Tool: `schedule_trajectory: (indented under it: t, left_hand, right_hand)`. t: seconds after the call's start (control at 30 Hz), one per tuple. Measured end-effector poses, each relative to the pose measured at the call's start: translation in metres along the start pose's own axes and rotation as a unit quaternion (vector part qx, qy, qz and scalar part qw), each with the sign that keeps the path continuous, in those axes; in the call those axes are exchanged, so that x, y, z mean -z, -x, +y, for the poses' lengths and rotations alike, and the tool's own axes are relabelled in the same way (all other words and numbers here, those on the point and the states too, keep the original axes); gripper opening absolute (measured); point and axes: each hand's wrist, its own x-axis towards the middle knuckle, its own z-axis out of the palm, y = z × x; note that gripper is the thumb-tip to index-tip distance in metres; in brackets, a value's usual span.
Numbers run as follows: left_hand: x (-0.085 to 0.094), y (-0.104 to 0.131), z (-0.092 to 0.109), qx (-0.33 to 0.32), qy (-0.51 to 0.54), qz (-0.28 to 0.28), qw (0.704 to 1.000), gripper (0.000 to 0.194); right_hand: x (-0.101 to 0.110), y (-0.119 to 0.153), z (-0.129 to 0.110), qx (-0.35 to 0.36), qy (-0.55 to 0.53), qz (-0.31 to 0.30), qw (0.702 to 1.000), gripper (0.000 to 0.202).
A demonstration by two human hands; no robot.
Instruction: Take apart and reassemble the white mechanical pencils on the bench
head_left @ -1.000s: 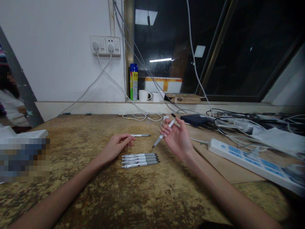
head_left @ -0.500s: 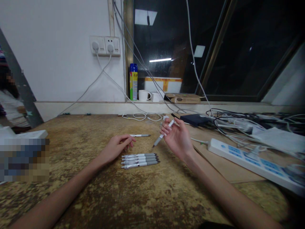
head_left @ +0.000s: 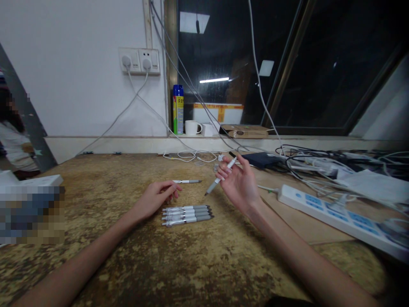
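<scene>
Several white and grey pens (head_left: 187, 215) lie side by side on the worn wooden table (head_left: 179, 264). Behind them lies a single pen (head_left: 188, 181), its left end beside the fingertips of my left hand (head_left: 159, 196). That hand rests on the table with its thumb and fingers close together; whether they grip the single pen's end is hidden. My right hand (head_left: 238, 181) is raised, palm up, and its fingers hold another pen (head_left: 214, 185) slanting down to the left, with the dark tip lowest.
A white power strip (head_left: 338, 215) and tangled cables (head_left: 313, 164) lie at the right, near a dark flat box (head_left: 262, 160). A spray can (head_left: 178, 110) and a white mug (head_left: 192, 127) stand on the sill. A person (head_left: 14, 140) is at the far left.
The pen in my right hand has tilted slightly, its lower end a little higher. My left hand and the pens on the table look the same; the view has shifted slightly.
</scene>
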Motion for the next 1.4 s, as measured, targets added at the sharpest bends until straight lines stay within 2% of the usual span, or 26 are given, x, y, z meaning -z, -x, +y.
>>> schedule_trajectory:
  t: [0.17,0.6,0.7,0.83,0.93,1.07,1.13,1.23,1.3,1.4]
  left_hand:
    - [0.000,0.000,-0.002,-0.004,-0.003,-0.006,1.000,0.034]
    - [0.000,0.000,0.003,-0.001,-0.008,-0.007,1.000,0.039]
    - [-0.001,0.000,0.001,-0.003,0.000,-0.008,1.000,0.040]
    - [-0.003,0.000,0.004,-0.004,0.024,0.000,1.000,0.041]
    - [-0.005,0.002,0.010,-0.013,0.061,0.007,0.998,0.038]
    - [-0.008,0.004,0.018,-0.041,0.112,0.008,0.993,0.040]
    - [-0.010,0.005,0.021,-0.060,0.112,0.001,0.992,0.036]
    - [-0.012,0.005,0.023,-0.075,0.081,-0.012,0.994,0.025]
    - [-0.012,0.004,0.022,-0.066,0.073,-0.004,0.995,0.024]
    - [-0.007,0.000,0.017,-0.037,0.093,0.032,0.994,0.027]
  right_hand:
    - [-0.001,-0.001,0.001,-0.003,0.010,0.000,1.000,0.019]
    - [-0.005,0.005,-0.004,0.000,0.031,-0.010,0.999,0.023]
    - [-0.004,0.004,-0.002,-0.010,0.046,-0.029,0.998,0.024]
    - [0.002,-0.001,0.008,0.010,0.117,-0.065,0.991,0.010]
    - [0.005,0.000,0.015,0.061,0.268,-0.077,0.958,0.002]
    - [0.004,0.010,0.022,0.089,0.464,-0.143,0.870,0.014]
    - [0.002,0.015,0.025,0.085,0.509,-0.184,0.837,0.015]
    - [0.002,0.019,0.029,0.081,0.539,-0.223,0.808,0.016]
    - [0.006,0.017,0.030,0.074,0.567,-0.213,0.792,0.017]
    - [0.016,0.008,0.028,0.051,0.629,-0.132,0.765,0.027]
